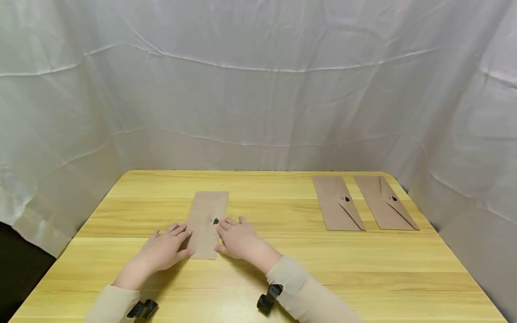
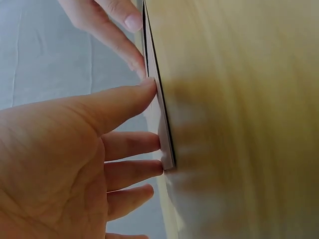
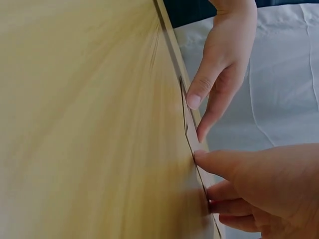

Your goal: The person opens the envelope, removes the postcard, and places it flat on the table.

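A brown paper envelope point(image 1: 208, 206) with a small black print on it lies flat on the table, left of the middle in the head view. On its left edge rest the thumb and fingertips of my left hand point(image 1: 164, 247), fingers mostly straight. My right hand point(image 1: 241, 241) touches the opposite long edge with extended fingers, beside the print. Seen edge-on in the left wrist view, the envelope point(image 2: 163, 124) shows slightly parted layers near the thumb of my left hand point(image 2: 75, 144). The right wrist view has my right hand point(image 3: 264, 184) fingertips along the envelope's edge.
Two similar brown envelopes point(image 1: 332, 204) point(image 1: 373, 204) lie side by side at the back right, their pointed flaps and black prints facing up. The wooden table point(image 1: 258, 287) is enclosed by a pale curtain point(image 1: 258, 103). A black camera is strapped to each wrist.
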The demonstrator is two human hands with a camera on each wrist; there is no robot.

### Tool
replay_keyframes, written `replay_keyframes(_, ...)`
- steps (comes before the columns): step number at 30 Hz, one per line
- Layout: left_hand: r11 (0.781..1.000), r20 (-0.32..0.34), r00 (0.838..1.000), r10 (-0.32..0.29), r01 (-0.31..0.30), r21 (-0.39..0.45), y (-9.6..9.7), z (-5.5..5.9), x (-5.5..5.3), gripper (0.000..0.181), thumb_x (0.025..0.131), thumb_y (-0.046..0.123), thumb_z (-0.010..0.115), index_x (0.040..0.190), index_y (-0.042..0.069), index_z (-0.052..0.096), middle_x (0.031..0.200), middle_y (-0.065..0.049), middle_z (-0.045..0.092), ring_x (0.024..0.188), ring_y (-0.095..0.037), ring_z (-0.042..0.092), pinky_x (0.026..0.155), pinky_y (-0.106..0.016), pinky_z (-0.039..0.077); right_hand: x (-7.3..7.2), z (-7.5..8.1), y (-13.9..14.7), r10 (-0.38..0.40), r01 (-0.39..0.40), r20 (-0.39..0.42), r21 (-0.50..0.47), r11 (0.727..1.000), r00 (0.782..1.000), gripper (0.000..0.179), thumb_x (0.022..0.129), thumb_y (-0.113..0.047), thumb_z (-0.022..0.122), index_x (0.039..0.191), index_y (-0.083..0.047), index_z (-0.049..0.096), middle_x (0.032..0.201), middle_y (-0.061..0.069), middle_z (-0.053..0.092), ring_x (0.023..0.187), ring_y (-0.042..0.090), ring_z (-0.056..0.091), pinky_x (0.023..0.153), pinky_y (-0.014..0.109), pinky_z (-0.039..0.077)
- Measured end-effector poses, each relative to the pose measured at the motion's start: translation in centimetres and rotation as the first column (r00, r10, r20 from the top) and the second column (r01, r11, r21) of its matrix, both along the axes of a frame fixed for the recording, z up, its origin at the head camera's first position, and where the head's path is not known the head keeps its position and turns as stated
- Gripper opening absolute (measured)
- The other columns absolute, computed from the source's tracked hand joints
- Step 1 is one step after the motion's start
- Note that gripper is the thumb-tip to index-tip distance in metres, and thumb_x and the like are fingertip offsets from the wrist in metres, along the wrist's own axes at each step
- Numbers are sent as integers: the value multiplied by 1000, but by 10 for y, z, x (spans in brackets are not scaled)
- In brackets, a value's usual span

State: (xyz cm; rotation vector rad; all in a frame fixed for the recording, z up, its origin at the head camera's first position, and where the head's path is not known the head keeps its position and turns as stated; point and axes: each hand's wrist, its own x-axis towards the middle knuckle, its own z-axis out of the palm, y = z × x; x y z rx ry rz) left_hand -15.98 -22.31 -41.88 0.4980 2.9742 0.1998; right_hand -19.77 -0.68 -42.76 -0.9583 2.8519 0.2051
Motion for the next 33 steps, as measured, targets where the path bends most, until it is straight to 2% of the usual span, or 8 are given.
replay_keyframes(8,998,4,998,67,-67,-11,-27,0,-2,61,93,45,60,138,4,54,145,-23,48,136,-48,37,99,-78,28,-1,-2,-29,56,-57,-28,-28,998,998,62,95,-58,48,147,-24,45,154,-9,41,144,10,36,118,46,32)
replay_keyframes(14,996,28,996,88,-87,-17,-45,2,-3,62,91,41,64,138,2,53,144,-25,48,136,-50,36,98,-78,28,-2,-2,-49,59,-60,-18,-32,998,998,61,95,-60,47,146,-28,45,154,-13,40,144,7,34,119,44,31)
replay_keyframes(19,994,42,993,108,-107,-14,-58,4,0,63,90,41,65,137,0,53,143,-27,47,135,-52,35,96,-79,28,-1,-5,-65,53,-53,-31,-6,999,998,62,93,-64,45,146,-31,44,154,-16,38,145,5,32,119,42,30)
replay_keyframes(27,988,52,987,153,-155,23,-82,-2,8,66,89,42,65,138,-2,51,144,-29,45,134,-54,34,93,-81,27,3,-6,-91,56,-55,-42,10,998,998,63,92,-68,42,146,-35,42,154,-19,36,145,2,30,120,39,28)
replay_keyframes(33,984,72,982,172,-174,29,-100,-2,8,69,89,42,66,137,-5,50,143,-32,43,133,-57,32,92,-82,29,8,-7,-108,57,-56,-44,13,998,997,62,92,-68,42,145,-37,42,153,-21,37,144,0,30,119,37,29)
